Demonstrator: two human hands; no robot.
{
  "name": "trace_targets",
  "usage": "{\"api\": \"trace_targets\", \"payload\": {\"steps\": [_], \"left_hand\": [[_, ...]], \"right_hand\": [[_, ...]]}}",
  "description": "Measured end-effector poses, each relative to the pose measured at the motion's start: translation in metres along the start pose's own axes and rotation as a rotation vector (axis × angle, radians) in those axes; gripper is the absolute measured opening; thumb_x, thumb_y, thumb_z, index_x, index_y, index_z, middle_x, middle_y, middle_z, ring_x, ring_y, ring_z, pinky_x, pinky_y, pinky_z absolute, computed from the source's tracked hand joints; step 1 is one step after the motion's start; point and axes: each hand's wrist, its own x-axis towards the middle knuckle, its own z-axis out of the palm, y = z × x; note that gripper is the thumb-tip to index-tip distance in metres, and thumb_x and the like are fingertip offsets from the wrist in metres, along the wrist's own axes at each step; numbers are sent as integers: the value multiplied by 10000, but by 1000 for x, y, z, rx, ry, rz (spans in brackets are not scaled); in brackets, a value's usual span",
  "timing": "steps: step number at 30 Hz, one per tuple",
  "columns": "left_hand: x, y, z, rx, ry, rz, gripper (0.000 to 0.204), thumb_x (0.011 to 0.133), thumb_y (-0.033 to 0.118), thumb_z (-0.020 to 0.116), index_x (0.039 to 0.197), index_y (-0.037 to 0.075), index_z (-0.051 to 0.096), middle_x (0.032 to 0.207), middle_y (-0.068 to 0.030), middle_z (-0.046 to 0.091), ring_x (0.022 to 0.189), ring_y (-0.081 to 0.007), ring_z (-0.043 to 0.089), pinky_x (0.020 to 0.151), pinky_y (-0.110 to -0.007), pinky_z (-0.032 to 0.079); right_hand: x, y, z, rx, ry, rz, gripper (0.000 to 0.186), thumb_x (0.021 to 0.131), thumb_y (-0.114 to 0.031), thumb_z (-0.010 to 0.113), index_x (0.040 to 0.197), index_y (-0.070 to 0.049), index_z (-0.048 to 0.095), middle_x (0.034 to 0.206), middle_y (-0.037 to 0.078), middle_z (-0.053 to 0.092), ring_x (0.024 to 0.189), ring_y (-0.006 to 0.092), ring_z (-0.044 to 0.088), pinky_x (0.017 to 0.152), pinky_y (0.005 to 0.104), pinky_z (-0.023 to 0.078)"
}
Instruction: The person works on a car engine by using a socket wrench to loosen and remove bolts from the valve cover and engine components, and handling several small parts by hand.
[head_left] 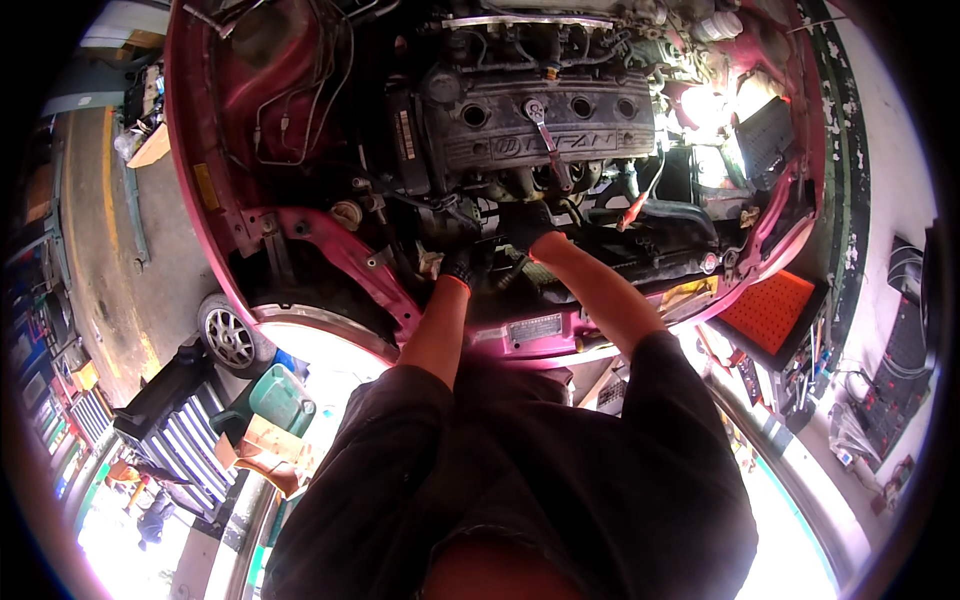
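Observation:
Both of my hands wear black gloves with orange cuffs and reach down into the gap between the engine and the front of a red car. My left hand (458, 264) is low at the left side of that gap. My right hand (530, 228) lies farther in, just below the front of the engine (445, 135). Shadow hides the fingers of both hands, and whatever they touch cannot be made out. A ratchet wrench (546, 143) rests on the dark valve cover (620, 143), its handle pointing toward my right hand.
The pink-red front crossmember (490, 342) runs in front of my body. A black hose (675, 211) curves at the right, near a red-ended lead (630, 213). An orange perforated panel (768, 312) stands beyond the right fender. At lower left are a green bin (281, 398) and a cardboard box (272, 447).

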Motion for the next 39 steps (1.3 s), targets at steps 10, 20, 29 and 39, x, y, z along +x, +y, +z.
{"api": "trace_targets", "payload": {"steps": [10,20,29,39], "left_hand": [[0,11,-30,31,-318,-74,142,928,117,494,1034,85,583,950,-74,630,767,-180,592,664,-318,531],[32,18,-51,-18,-496,-343,130,922,121,496,1008,82,585,925,-111,648,786,-197,629,635,-315,561],[-6,4,-17,-168,-239,-177,187,917,221,502,1000,76,587,844,-82,635,712,-209,607,591,-319,546],[-11,-3,5,82,56,38,145,893,245,568,821,119,571,662,-22,555,591,-195,544,468,-287,457]], "right_hand": [[-13,-23,-45,-235,-25,-188,267,756,-189,583,980,-64,655,971,196,642,782,311,641,716,442,490],[5,-28,-54,-160,-209,-34,223,752,-151,563,896,-63,708,853,157,684,850,273,651,786,477,463],[-15,-15,-49,-244,-73,-128,285,800,-171,549,1066,-85,603,936,130,643,871,303,636,730,453,475],[7,-65,-117,-301,-345,-178,662,822,-178,532,1442,-249,313,1251,103,575,1195,336,480,988,665,264]]}}
